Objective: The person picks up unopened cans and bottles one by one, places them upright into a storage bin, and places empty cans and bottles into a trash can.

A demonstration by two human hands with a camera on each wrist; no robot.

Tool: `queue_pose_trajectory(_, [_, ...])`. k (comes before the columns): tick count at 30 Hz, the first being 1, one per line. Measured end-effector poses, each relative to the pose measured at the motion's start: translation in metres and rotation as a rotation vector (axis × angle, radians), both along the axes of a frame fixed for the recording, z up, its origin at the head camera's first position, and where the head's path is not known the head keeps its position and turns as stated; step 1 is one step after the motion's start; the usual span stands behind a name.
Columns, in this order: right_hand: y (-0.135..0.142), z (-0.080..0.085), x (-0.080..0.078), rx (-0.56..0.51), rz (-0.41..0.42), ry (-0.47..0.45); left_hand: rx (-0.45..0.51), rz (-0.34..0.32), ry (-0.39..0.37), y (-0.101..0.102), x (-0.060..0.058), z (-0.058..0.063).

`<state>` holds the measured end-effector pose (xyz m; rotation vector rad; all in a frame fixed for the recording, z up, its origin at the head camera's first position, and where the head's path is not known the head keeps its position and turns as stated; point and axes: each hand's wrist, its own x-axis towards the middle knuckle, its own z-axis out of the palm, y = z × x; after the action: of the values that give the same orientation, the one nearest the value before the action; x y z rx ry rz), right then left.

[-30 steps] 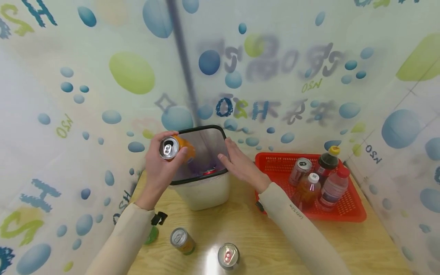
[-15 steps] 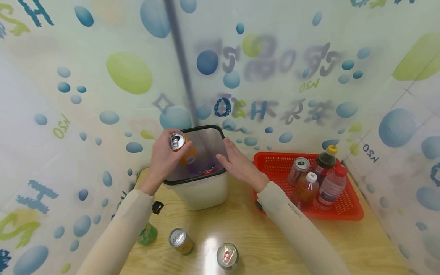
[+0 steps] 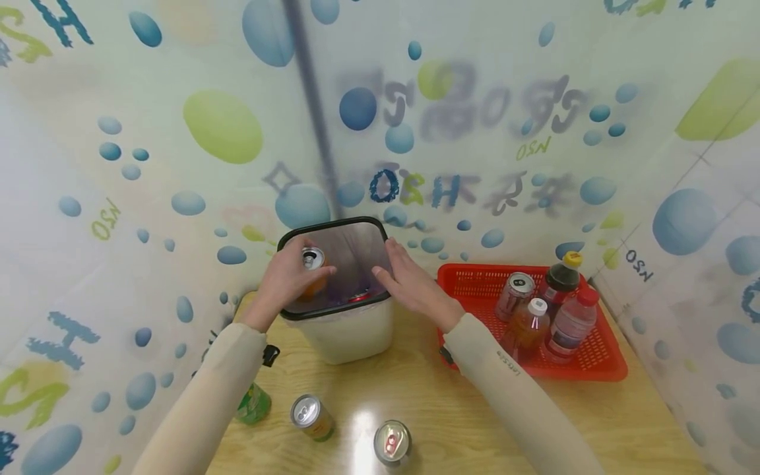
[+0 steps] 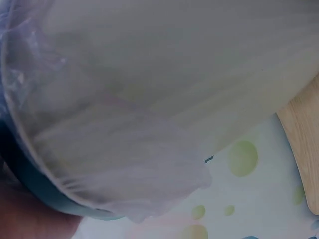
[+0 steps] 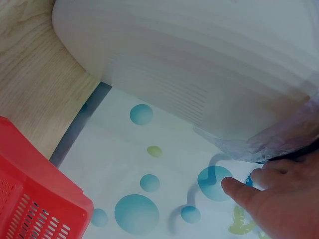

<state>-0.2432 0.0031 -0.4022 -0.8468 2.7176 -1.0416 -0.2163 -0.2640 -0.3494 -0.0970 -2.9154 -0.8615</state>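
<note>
My left hand (image 3: 289, 269) reaches over the near-left rim of a white bin (image 3: 350, 336), its thumb and fingers spread apart. Inside the bin, just beyond those fingers, an orange drink can (image 3: 317, 285) shows upright with its silver top opened; the thumb crosses in front of it. In the left wrist view, only part of the left hand (image 4: 35, 214) shows beside the bin's dark rim (image 4: 40, 184). With fingers extended, my right hand (image 3: 415, 284) rests at the bin's right rim. A red can (image 3: 359, 297) lies inside the lined bin.
A red basket (image 3: 600, 369) at the right holds a pink can (image 3: 515, 297) and several bottles. Nearer on the wooden table (image 3: 451, 422) stand a grey-and-orange can (image 3: 313, 417), a silver-topped can (image 3: 392, 443) and a green bottle (image 3: 254, 404). A patterned curtain (image 3: 475, 132) rises behind.
My left hand has moved right and down over the bin, and its thumb and fingers have spread off the orange can, which sits lower. My right hand stays at the rim.
</note>
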Motion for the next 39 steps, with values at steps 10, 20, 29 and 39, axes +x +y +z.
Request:
queue_pose_trajectory(10, [-0.002,-0.002,0.000,-0.016,0.002,0.006,-0.079,-0.022,-0.063,-0.006,-0.005,-0.007])
queue_pose_trajectory(20, [-0.002,-0.001,0.001,-0.015,-0.003,-0.006,-0.051,-0.016,-0.063,-0.003,-0.005,-0.008])
queue_pose_trajectory(29, [-0.001,0.000,0.001,-0.003,-0.008,-0.009,-0.004,-0.025,-0.009,-0.003,-0.004,-0.010])
queue_pose_trajectory(39, [0.000,0.000,0.001,0.001,-0.007,-0.019,0.028,-0.080,0.235,-0.008,0.005,-0.012])
